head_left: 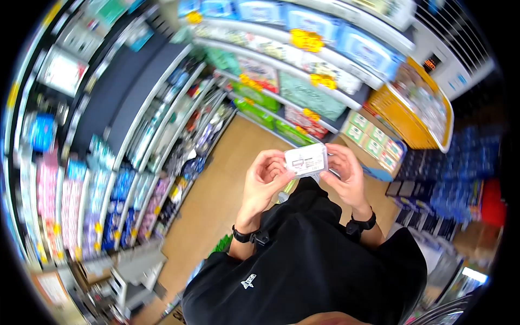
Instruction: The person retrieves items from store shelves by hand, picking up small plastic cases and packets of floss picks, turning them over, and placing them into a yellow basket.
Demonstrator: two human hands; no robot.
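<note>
A small white rectangular package [306, 160] with printed text and a little picture is held up in front of my chest. My left hand [267, 176] grips its left end, the thumb along the lower edge and the fingers curled behind. On the opposite end, my right hand [345, 172] pinches it the same way. The printed side faces up toward me. The print is too blurred to read, and I cannot tell what the package contains. Both wrists wear black bands.
Shelves with packaged goods [146, 135] line the left side, and more shelves [309, 70] stand ahead with yellow tags. To the right, a yellow basket [409, 116] sits above a carton of small boxes [374, 138]. Stacked bottle packs [449, 168] stand farther right. Brown floor [216, 173] lies between.
</note>
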